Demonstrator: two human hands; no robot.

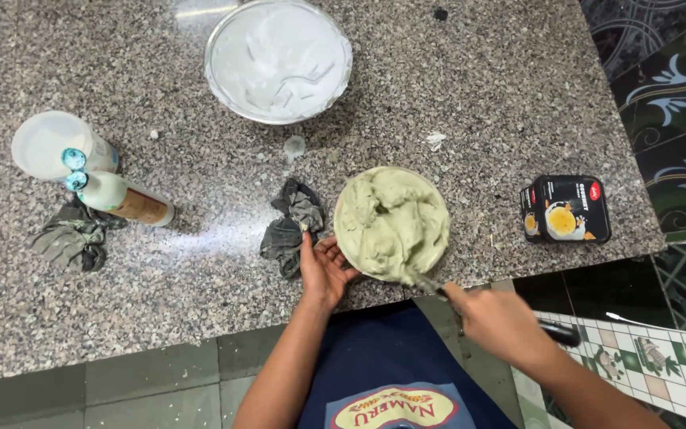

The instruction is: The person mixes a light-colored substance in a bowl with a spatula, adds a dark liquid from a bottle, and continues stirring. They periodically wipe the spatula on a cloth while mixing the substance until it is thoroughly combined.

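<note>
A round bowl (341, 235) filled with pale green paste (395, 218) stands near the front edge of a speckled granite counter (478, 95). My left hand (325, 268) cups the bowl's left rim, fingers against its side. My right hand (495, 320) grips the black handle of a flat metal spatula (425, 282), whose blade dips into the paste at the bowl's near right edge.
A large metal bowl of white cream (278, 59) sits at the back. A crumpled grey cloth (291, 226) lies left of the green bowl, another cloth (71, 238) far left beside two bottles (121, 199) and a white tub (49, 143). A black box (565, 209) rests at right.
</note>
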